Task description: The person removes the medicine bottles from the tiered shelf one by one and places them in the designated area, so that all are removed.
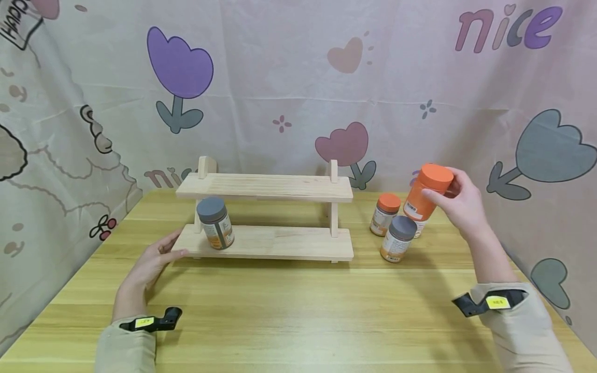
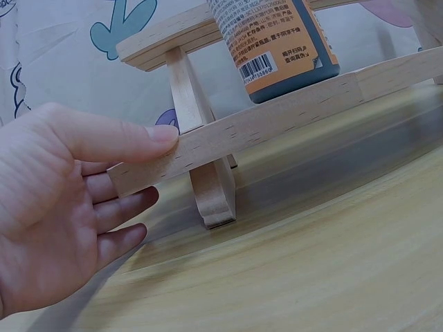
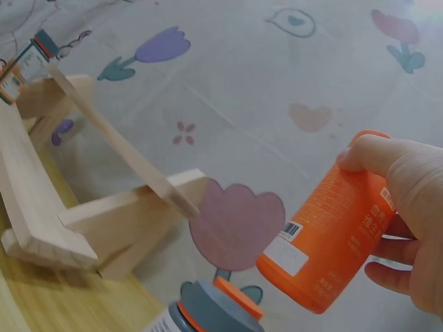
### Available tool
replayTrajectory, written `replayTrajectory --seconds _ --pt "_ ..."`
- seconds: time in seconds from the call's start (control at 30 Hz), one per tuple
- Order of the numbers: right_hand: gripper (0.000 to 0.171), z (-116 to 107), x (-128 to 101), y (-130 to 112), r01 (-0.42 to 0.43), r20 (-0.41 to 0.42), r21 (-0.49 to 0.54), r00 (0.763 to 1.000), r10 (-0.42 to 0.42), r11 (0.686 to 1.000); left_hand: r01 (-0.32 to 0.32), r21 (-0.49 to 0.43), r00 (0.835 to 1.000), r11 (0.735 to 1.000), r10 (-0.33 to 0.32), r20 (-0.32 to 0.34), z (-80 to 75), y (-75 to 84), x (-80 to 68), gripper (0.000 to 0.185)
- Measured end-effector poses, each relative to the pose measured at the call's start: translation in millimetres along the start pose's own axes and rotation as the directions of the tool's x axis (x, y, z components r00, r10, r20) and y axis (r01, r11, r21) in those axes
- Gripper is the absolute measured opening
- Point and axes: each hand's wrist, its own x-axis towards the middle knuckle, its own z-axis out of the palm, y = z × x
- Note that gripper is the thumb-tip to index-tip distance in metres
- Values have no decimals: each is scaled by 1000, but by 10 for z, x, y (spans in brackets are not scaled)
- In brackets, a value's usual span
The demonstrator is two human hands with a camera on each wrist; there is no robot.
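Note:
My right hand (image 1: 464, 204) grips an all-orange bottle (image 1: 422, 194) near its lid and holds it tilted above the table. In the right wrist view, the bottle (image 3: 329, 228) shows its printed label and barcode, with thumb and fingers on either side. At the left, my left hand (image 1: 151, 261) holds the end of the lower board of a two-tier wooden shelf (image 1: 266, 242). Seen from the left wrist, the thumb lies along the board's front edge (image 2: 235, 135) and the other fingers are under it. A grey-lidded jar (image 1: 215, 224) stands upright on that board's left part.
Right of the shelf, a grey-lidded jar (image 1: 398, 240) and a smaller orange-lidded jar (image 1: 385, 215) stand on the wooden table (image 1: 289, 316). Another jar (image 1: 420, 227) is mostly hidden behind the orange bottle. A printed curtain (image 1: 270, 67) hangs behind the table.

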Motion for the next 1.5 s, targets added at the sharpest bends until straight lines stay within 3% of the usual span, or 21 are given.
replayTrajectory --seconds 0.4,0.7,1.5 --pt "64 -111 -111 276 -42 -6 -63 999 41 997 -27 -27 1000 999 27 1 10 -2 -16 74" --pt "68 -116 -216 528 -119 14 -137 992 122 983 -35 -38 999 999 35 5 11 -6 -14 74" --pt "69 10 -438 917 -152 123 -150 977 171 977 -16 1 1000 1000 16 1 2 -3 -14 75"
